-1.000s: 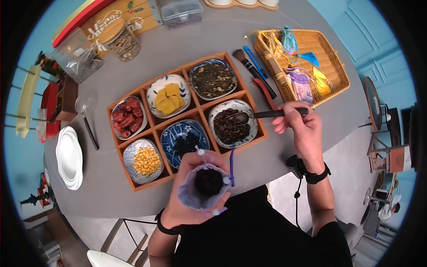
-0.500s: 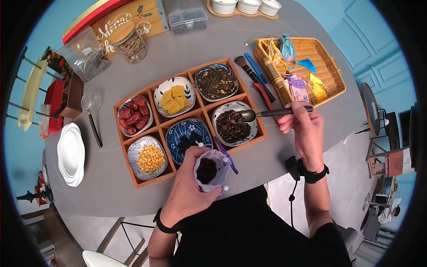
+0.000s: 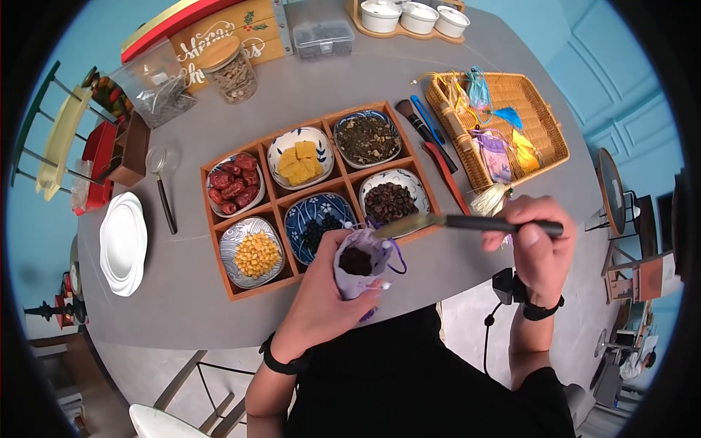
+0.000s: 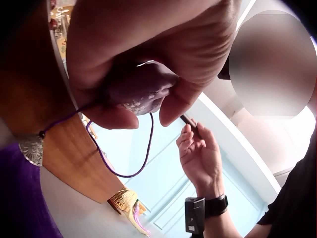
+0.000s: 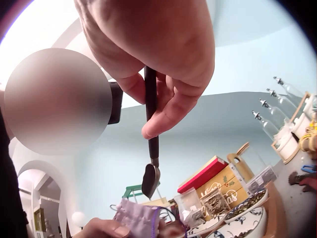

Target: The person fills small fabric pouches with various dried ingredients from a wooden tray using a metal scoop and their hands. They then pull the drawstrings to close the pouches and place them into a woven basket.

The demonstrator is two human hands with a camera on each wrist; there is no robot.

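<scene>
The left hand (image 3: 321, 292) grips a small lilac drawstring pouch (image 3: 353, 286), its mouth wide and dark contents inside; the left wrist view shows fingers and thumb round the pouch (image 4: 138, 89). Between fingers and thumb, the right hand (image 3: 537, 248) holds a spoon by its black handle (image 3: 504, 225). The spoon's bowl (image 3: 405, 225) is over the pouch's right rim in the head view; in the right wrist view the bowl (image 5: 150, 180) hangs above the pouch (image 5: 136, 218). Behind the pouch, a bowl of dark brown pieces (image 3: 391, 201) sits in a divided wooden box (image 3: 270, 289).
Other bowls in the box hold red dates (image 3: 234, 184), yellow blocks (image 3: 299, 164), dried leaves (image 3: 366, 139), yellow kernels (image 3: 257, 254) and black pieces. At the right lie a wicker basket (image 3: 549, 131) with pouches, a brush and a red tool (image 3: 447, 179). White dishes (image 3: 123, 244) stand left.
The spoon has left the bowl of dark brown pieces and moved toward the body, over the pouch. The right hand has shifted right and nearer the body; the pouch is slightly farther right.
</scene>
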